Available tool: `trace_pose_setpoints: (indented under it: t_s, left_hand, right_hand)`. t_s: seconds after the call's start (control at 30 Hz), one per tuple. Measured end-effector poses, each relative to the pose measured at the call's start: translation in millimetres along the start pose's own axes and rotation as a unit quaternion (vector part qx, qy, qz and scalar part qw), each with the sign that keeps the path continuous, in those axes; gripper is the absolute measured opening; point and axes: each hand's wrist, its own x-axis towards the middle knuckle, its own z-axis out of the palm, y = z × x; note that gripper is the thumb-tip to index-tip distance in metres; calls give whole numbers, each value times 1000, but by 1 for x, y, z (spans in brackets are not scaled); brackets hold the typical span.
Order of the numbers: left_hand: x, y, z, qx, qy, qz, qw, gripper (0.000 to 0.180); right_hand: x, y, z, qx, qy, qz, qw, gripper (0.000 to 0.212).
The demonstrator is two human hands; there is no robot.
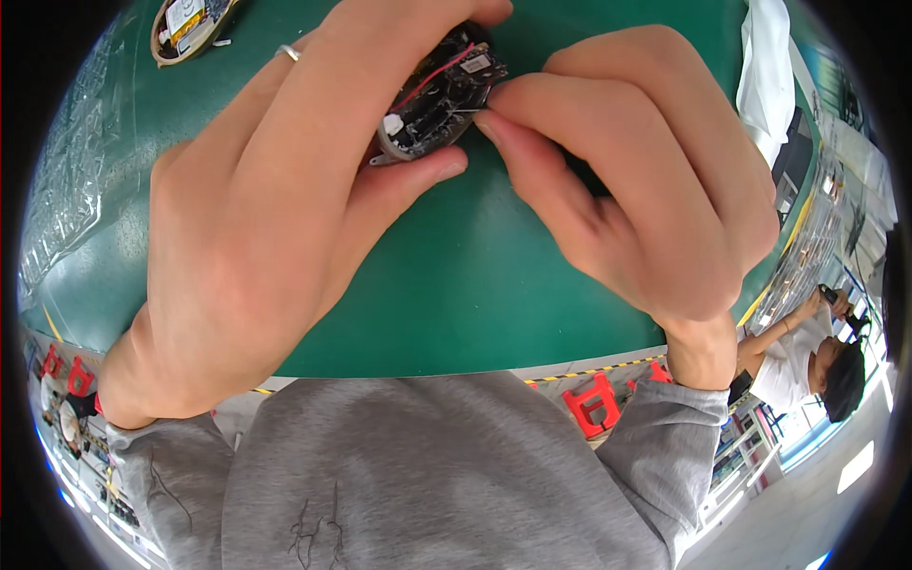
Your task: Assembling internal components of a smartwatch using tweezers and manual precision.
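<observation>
My left hand, with a ring on one finger, is closed round a small oval electronic device. Its open black housing faces up and shows a red wire, a small white part and a pale label. Against the right edge of that housing, the thumb and forefinger of my right hand are pinched together. A thin bright sliver shows at these fingertips, too small to name. The far end of the device is partly hidden behind my left fingers.
Another opened oval device with a yellow and white part lies at the far left of the green table. Clear plastic wrap spreads along the left edge. White cloth-like material lies at the right. Red stools and other people are beyond.
</observation>
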Motion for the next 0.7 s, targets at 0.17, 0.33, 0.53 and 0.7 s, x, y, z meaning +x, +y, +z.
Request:
trace_pose_setpoints:
  t_s: [0.17,0.33,0.53,0.7]
  left_hand:
    - [0,-19,14,-89,90,165,978,56]
    - [0,-10,3,12,33,115,993,56]
    - [-2,-6,2,53,22,115,992,56]
    - [-4,-12,9,69,30,123,990,56]
  right_hand:
    - [-1,-1,3,-62,12,-66,996,33]
    - [1,-3,3,-109,11,-96,989,39]
    - [0,-7,11,-91,53,-76,992,41]
    - [0,-9,11,-113,49,-75,990,40]
